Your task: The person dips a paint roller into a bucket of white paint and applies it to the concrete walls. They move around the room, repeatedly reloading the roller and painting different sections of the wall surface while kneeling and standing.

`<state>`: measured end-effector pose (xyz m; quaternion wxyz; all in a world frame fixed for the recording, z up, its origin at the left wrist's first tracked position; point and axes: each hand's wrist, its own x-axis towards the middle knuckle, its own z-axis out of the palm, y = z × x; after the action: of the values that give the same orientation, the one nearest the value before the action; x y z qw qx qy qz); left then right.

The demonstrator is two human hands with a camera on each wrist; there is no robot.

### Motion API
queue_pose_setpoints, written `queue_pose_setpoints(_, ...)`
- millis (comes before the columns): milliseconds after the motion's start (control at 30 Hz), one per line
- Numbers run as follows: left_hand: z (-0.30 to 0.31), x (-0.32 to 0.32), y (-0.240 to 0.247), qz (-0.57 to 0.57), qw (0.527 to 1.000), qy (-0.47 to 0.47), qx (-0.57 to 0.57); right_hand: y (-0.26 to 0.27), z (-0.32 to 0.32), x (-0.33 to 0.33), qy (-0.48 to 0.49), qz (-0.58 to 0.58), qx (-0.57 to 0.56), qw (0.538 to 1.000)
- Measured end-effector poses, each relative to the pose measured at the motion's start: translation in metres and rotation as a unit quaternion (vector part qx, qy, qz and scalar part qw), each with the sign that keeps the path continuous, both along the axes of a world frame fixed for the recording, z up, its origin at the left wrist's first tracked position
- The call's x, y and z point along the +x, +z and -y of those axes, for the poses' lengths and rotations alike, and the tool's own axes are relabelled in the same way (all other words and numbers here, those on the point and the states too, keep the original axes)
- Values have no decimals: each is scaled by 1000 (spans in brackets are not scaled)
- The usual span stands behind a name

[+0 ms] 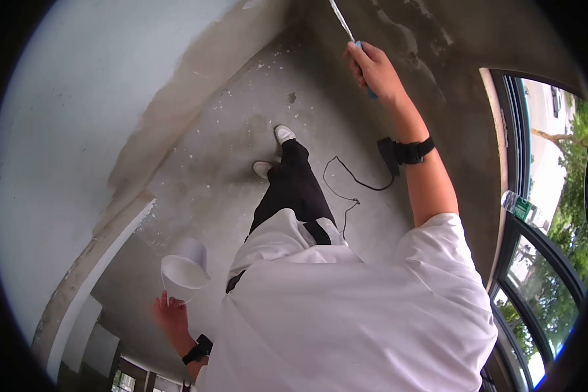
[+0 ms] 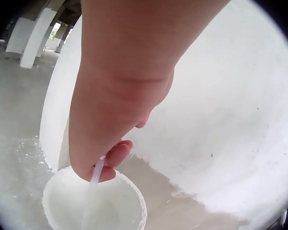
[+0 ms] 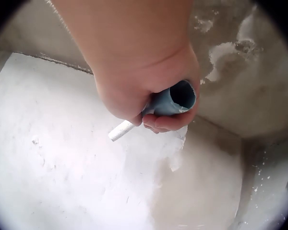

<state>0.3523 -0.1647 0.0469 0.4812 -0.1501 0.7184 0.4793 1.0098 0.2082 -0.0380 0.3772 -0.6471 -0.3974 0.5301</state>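
Note:
My left hand (image 1: 172, 319) grips the thin pale handle (image 2: 97, 170) of a white bucket (image 1: 192, 249), which hangs tilted above the floor. In the left wrist view the bucket's rim (image 2: 140, 197) is crusted with white, and its inside is pale. My right hand (image 1: 374, 68) is raised high, fingers wrapped round the hollow blue handle (image 3: 162, 103) of a tool like a paint roller. A white-coated rod (image 1: 341, 21) runs from that handle out of the top of the head view. The tool's far end is hidden.
A partly white wall (image 1: 78, 98) slopes along the left, ending near a low ledge (image 1: 98, 261). The grey floor (image 1: 232, 124) is speckled white. At the right, a plastic bottle (image 1: 524, 210) sits by the window frame (image 1: 517, 144). A black cable (image 1: 356, 179) hangs from my right wrist.

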Motion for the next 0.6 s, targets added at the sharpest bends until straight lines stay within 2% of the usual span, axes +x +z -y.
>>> queue_pose_setpoints(67,0,4,-3,21,1000,-16,1,-11,-33,-5,3,-38,30,999)
queue_pose_setpoints(167,10,9,0,32,997,-29,-57,-5,-67,-24,-7,-55,105,993)
queue_pose_setpoints(300,24,9,-5,52,992,-14,-111,-13,-114,-48,-35,-149,120,981)
queue_pose_setpoints(433,35,15,-5,42,990,9,-133,-37,-146,-77,-57,-181,108,976)
queue_pose_setpoints(500,40,18,-6,42,993,30,-108,-44,-145,-104,-125,-110,84,983)
queue_pose_setpoints(567,46,19,-8,41,995,49,-71,-81,-144,-164,-150,-183,94,967)
queue_pose_setpoints(600,47,19,-10,50,995,66,-60,-109,-140,-200,-162,-136,106,972)
